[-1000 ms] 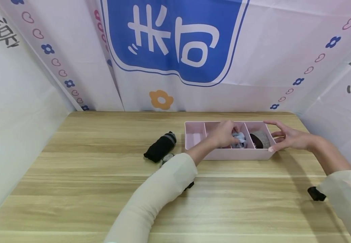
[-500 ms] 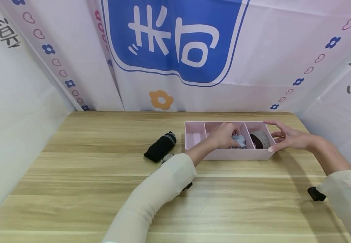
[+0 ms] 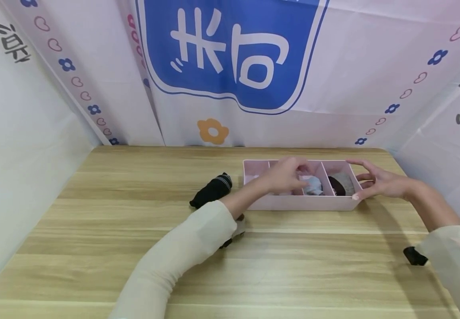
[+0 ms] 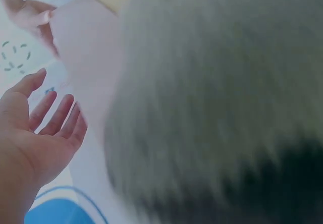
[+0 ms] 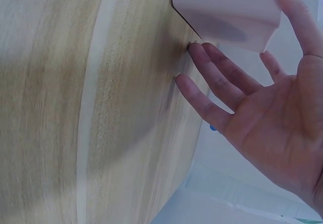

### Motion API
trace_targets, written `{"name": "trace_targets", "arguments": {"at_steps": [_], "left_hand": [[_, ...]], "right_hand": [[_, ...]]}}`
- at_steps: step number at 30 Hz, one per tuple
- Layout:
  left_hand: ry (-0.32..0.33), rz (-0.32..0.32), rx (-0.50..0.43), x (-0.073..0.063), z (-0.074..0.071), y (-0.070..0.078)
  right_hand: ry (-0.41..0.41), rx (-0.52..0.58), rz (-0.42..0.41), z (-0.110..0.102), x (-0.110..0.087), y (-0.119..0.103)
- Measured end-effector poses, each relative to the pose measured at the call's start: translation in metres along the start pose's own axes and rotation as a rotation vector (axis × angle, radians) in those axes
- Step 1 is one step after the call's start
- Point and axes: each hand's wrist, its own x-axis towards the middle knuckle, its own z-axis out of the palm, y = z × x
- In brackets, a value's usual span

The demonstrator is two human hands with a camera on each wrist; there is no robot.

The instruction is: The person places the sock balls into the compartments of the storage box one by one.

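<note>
My left hand hovers over the middle of a pink divided box, fingers loosely spread and holding nothing in the left wrist view. Just right of its fingertips, a bundled light-blue sock sits in one compartment. The rightmost compartment holds a grey sock with a dark brown part. At the box's right end, my right hand touches the front and back corners with outstretched thumb and forefinger. Its other fingers are extended near the end wall in the right wrist view.
A rolled black sock lies left of the box on the wooden table. A grey-and-black sock is partly hidden by my left sleeve. A blurred grey item fills much of the left wrist view. Fabric hangs behind the table.
My left hand has let go of the light-blue sock and drawn back to the left. The sock stays in its compartment. My right hand keeps its place at the box's end.
</note>
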Motion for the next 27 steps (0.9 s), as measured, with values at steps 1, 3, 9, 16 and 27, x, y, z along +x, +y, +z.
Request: {"name": "trace_targets", "arguments": {"at_steps": [1,3,9,16,27], "left_hand": [[0.009,0.003,-0.005,-0.004,-0.005,0.000],[0.033,0.016,-0.001,-0.012,-0.013,-0.002],[0.099,0.042,0.019,-0.041,-0.035,-0.012],[0.177,0.050,0.011,-0.070,-0.054,-0.035],[0.253,-0.013,0.029,-0.110,-0.075,-0.058]], "right_hand": [[0.001,-0.001,-0.004,0.000,0.000,0.000],[0.000,-0.004,-0.014,0.001,0.000,0.000],[0.006,-0.011,-0.031,0.004,0.001,-0.003],[0.031,-0.060,-0.068,0.003,0.002,-0.002],[0.102,-0.182,-0.129,0.002,0.003,-0.002]]}}
